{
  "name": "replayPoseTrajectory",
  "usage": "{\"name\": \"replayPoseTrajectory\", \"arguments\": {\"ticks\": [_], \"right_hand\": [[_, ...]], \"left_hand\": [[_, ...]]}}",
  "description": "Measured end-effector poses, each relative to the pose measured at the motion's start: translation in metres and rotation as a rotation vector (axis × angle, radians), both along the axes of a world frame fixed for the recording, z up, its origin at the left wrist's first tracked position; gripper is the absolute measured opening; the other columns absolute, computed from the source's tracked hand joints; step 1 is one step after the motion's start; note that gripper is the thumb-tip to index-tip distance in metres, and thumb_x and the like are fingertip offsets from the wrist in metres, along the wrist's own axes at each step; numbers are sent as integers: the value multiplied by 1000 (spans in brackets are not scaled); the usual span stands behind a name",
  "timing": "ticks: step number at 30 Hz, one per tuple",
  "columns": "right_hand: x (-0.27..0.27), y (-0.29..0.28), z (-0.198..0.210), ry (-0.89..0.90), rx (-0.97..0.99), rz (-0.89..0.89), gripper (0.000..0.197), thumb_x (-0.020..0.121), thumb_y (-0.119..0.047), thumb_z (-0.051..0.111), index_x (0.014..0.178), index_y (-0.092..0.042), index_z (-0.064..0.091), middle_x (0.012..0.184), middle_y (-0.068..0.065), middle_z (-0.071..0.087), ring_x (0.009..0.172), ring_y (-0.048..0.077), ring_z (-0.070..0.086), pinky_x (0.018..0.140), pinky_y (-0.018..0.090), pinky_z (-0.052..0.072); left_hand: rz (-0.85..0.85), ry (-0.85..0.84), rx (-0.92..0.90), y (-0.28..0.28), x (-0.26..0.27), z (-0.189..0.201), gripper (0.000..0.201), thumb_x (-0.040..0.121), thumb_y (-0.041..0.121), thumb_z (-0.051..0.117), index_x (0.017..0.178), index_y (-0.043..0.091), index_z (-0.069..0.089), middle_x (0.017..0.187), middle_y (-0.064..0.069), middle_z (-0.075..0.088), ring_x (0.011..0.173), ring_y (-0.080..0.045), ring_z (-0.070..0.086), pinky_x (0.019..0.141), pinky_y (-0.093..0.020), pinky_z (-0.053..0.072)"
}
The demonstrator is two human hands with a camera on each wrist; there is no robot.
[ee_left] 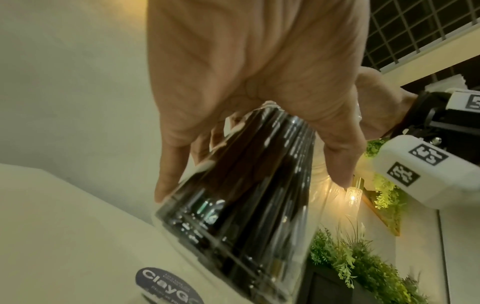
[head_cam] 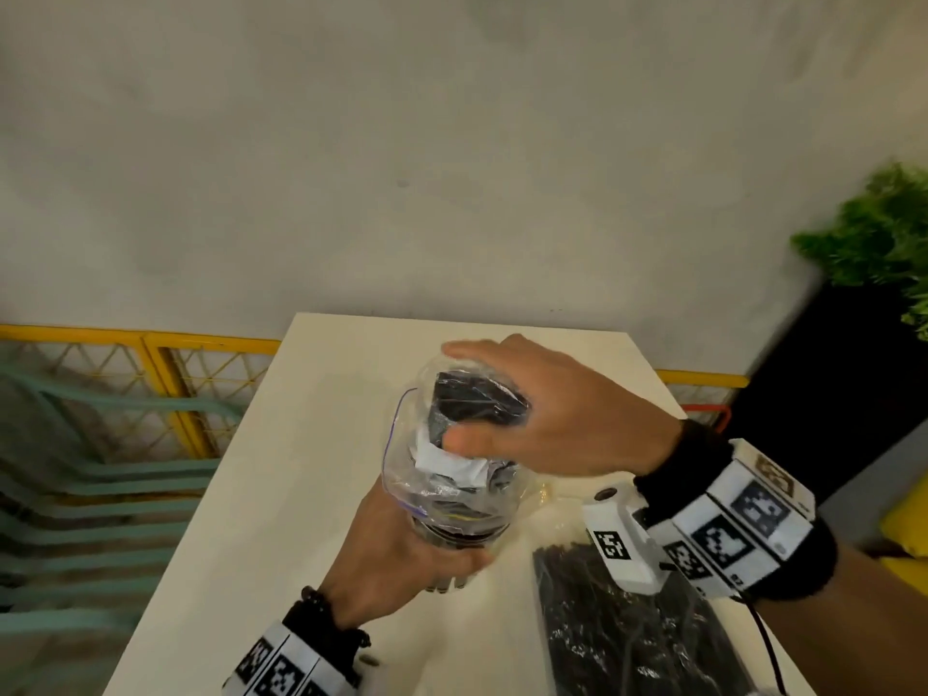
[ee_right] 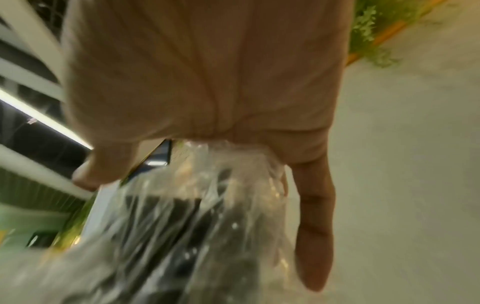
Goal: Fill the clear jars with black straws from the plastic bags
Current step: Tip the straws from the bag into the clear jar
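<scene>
I read "ClayG…", cut off by frame, on round grey-blue sticker (ee_left: 167, 284) on white tabletop (ee_left: 64, 236); smaller print illegible.

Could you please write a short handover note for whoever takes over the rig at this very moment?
Left hand grips the clear jar, tilted, above the white table.
Right hand holds a plastic bag of black straws at the jar's mouth.
Done: straws already stand in the jar.
Left: pull that bag free; a second bag of straws lies on the table, still full.
</scene>
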State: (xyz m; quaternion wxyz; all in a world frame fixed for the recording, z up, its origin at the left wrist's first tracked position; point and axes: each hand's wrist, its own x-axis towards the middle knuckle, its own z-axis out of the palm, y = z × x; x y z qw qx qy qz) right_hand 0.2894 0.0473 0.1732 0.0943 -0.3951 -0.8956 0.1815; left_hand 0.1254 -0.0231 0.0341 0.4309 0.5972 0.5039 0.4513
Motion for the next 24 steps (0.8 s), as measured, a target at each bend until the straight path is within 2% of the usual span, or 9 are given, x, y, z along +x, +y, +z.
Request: {"name": "replayPoseTrajectory", "arguments": {"ticks": [3, 6, 9, 11, 13, 15, 18, 21, 24], "right_hand": [[-6, -4, -10, -58, 105, 11, 70, 72, -76, 56, 132, -52, 31, 110, -9, 53, 102, 21, 58, 91, 42, 50], [-9, 4, -16, -48, 170, -101, 55, 75, -76, 52, 112, -36, 43, 96, -1, 60, 89, 27, 59, 79, 43, 52], [-11, 15, -11, -121, 128, -276, 70, 73, -87, 38, 99, -22, 47, 94, 6, 60, 88, 31, 58, 71, 40, 47], [-12, 19, 0, -114, 87, -275, 88, 65, -95, 30, 103, -19, 53, 95, 5, 59, 92, 29, 59, 72, 39, 48], [-11, 20, 14, -82, 85, -256, 95, 65, -94, 32, 123, -21, 50, 114, 6, 61, 107, 28, 59, 82, 40, 49], [-11, 19, 23, -94, 140, -223, 89, 68, -89, 41, 129, -24, 47, 125, 5, 60, 111, 26, 57, 86, 39, 49], [-11, 17, 32, -39, 267, -193, 73, 72, -80, 52, 118, -24, 54, 118, 3, 64, 104, 24, 59, 80, 35, 50], [-9, 22, 56, 243, 357, -195, 48, 80, -64, 61, 99, -21, 66, 97, -5, 71, 86, 12, 67, 63, 16, 47], [-7, 27, 73, 347, 393, -168, 32, 85, -49, 67, 89, -18, 71, 79, -9, 71, 66, 0, 61, 53, 8, 39]], "left_hand": [[63, 62, 34, 3, -1, 0, 36, 64, 15, 90, 93, 19, 71, 76, -11, 79, 65, -41, 74, 55, -53, 61], [97, 122, 54, 6, -1, -1, 45, 61, 23, 91, 99, 26, 65, 74, -7, 77, 55, -29, 72, 52, -53, 59], [139, 132, 59, 7, 2, 5, 69, 58, 27, 88, 116, 29, 51, 81, -12, 75, 50, -28, 69, 47, -48, 58], [109, 129, 55, 9, 4, 8, 57, 62, 21, 87, 110, 24, 55, 75, -12, 76, 50, -33, 69, 47, -42, 58], [111, 109, 49, 13, 1, 5, 50, 64, 19, 89, 105, 19, 59, 71, -7, 76, 52, -27, 68, 48, -34, 54], [156, 106, 48, 16, -3, 2, 65, 61, 26, 94, 114, 22, 57, 80, -2, 75, 59, -15, 67, 52, -24, 50], [123, 41, 64, 17, -3, 0, 75, 64, 18, 94, 124, 23, 49, 87, -7, 76, 62, -25, 70, 52, -31, 56], [162, 65, 88, 16, -4, -4, 84, 58, 28, 95, 127, 31, 47, 108, 5, 75, 92, -14, 74, 75, -38, 61], [186, 48, 76, 17, -4, -9, 87, 55, 30, 97, 125, 35, 46, 111, 6, 74, 91, -10, 73, 72, -32, 59]]}}
